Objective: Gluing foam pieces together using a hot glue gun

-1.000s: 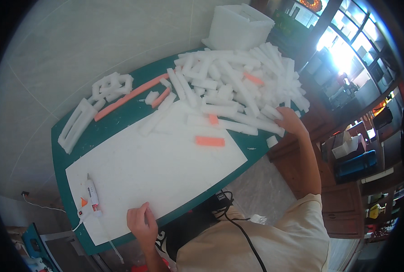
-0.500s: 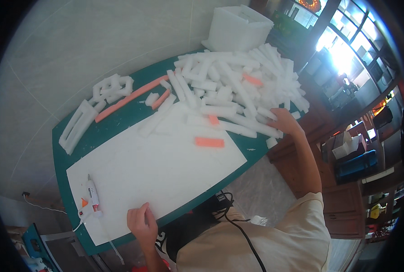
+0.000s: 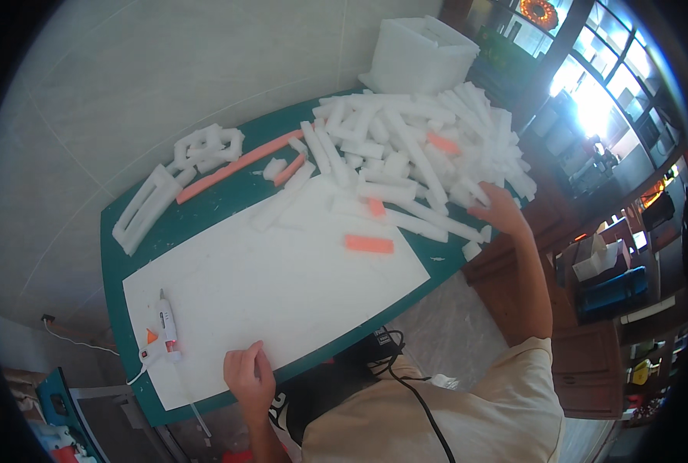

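Note:
My right hand (image 3: 503, 211) reaches to the right edge of a heap of white foam strips (image 3: 405, 139). Its fingers are closed on the end of a short white foam block (image 3: 468, 194); the fingertips are partly hidden. Near the front edge of a large white sheet (image 3: 282, 270), my left hand (image 3: 250, 380) has its fingers loosely curled, with nothing visible in them. A flat orange foam piece (image 3: 369, 244) lies on the sheet's right part. A smaller orange foam piece (image 3: 377, 207) sits among the white strips behind it.
A white glue gun (image 3: 168, 324) with a cord lies on the sheet's left side. Along the back left are joined white foam frames (image 3: 147, 208) and a long orange strip (image 3: 240, 166). A white foam box (image 3: 421, 58) stands at the far edge of the green table (image 3: 120, 231).
The whole view has shifted slightly, so everything appears a little further right. My right hand has stayed at the white foam block, its fingers moving slightly. My left hand keeps its place near the sheet's edge.

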`<state>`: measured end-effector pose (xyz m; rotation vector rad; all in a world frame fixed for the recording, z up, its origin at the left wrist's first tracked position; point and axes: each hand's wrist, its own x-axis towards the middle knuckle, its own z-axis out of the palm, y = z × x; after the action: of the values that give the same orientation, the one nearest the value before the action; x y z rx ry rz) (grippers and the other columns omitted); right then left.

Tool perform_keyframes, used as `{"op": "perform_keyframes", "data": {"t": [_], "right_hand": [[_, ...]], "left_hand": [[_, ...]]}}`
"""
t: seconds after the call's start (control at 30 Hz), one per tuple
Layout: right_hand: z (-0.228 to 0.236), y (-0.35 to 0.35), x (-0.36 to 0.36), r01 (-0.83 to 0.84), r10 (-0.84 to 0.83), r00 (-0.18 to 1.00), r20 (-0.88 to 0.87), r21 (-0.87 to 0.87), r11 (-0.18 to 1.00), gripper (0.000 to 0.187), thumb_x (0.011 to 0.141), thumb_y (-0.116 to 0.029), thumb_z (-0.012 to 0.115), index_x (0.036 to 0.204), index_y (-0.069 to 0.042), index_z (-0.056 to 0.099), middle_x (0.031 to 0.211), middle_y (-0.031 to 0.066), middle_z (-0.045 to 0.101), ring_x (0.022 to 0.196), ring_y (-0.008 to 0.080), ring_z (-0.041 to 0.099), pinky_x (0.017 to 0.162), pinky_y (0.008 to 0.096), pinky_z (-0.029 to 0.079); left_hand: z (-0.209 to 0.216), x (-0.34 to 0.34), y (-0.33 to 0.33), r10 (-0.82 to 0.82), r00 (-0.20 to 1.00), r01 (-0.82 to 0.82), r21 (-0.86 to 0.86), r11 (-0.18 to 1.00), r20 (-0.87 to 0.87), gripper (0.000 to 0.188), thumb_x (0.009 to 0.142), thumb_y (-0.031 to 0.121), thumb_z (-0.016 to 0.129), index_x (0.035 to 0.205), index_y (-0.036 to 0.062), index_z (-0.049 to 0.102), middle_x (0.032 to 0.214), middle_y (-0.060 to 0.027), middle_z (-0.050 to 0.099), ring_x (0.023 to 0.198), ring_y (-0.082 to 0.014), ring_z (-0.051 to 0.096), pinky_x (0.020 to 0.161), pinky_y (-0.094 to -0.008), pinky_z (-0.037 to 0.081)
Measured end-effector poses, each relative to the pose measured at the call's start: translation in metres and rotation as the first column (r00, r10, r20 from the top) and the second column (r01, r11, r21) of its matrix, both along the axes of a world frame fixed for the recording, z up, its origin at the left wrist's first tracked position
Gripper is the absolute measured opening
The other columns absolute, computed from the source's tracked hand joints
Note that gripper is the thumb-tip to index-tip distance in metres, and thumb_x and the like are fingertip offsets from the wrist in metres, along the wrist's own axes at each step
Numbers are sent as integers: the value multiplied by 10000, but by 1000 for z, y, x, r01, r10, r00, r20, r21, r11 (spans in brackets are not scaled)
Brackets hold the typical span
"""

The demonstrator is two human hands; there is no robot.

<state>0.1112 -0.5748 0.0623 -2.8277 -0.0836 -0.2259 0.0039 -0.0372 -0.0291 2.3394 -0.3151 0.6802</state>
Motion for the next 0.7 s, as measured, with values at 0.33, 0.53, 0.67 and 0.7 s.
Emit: {"op": "perform_keyframes", "data": {"t": [0.33,0.53,0.67,0.7], "right_hand": [[34,113,-2,29,338,910,-239,852,523,525,894,-153,723,1355,10,531,1188,31,610,1062,113,575,906,274,470],[-7,218,6,213,653,718,-241,969,123,524,912,-53,660,1407,2,499,1300,68,585,1206,142,526,1036,308,402],[-18,263,-2,190,669,707,-230,973,133,498,937,-128,646,1391,14,499,1279,66,574,1192,154,520,1022,314,390],[-21,270,-5,168,680,699,-222,975,146,491,955,-136,633,1402,7,487,1269,50,569,1192,139,508,1016,307,393]], "left_hand": [[13,-4,4,-3,998,-1,-67,998,-61,142,851,-55,633,973,-9,687,793,-137,609,710,-285,575,652,-368,458],[50,6,-17,-147,983,105,-328,939,-106,160,875,-22,637,1027,-25,685,866,-136,671,781,-226,646,755,-317,514],[67,25,-56,-295,944,182,-514,838,-147,204,899,22,651,1100,-10,661,887,-124,678,793,-221,658,754,-321,526],[67,27,-61,-350,924,193,-606,772,-153,218,908,49,664,1120,4,649,892,-129,675,795,-244,668,740,-334,531]]}}
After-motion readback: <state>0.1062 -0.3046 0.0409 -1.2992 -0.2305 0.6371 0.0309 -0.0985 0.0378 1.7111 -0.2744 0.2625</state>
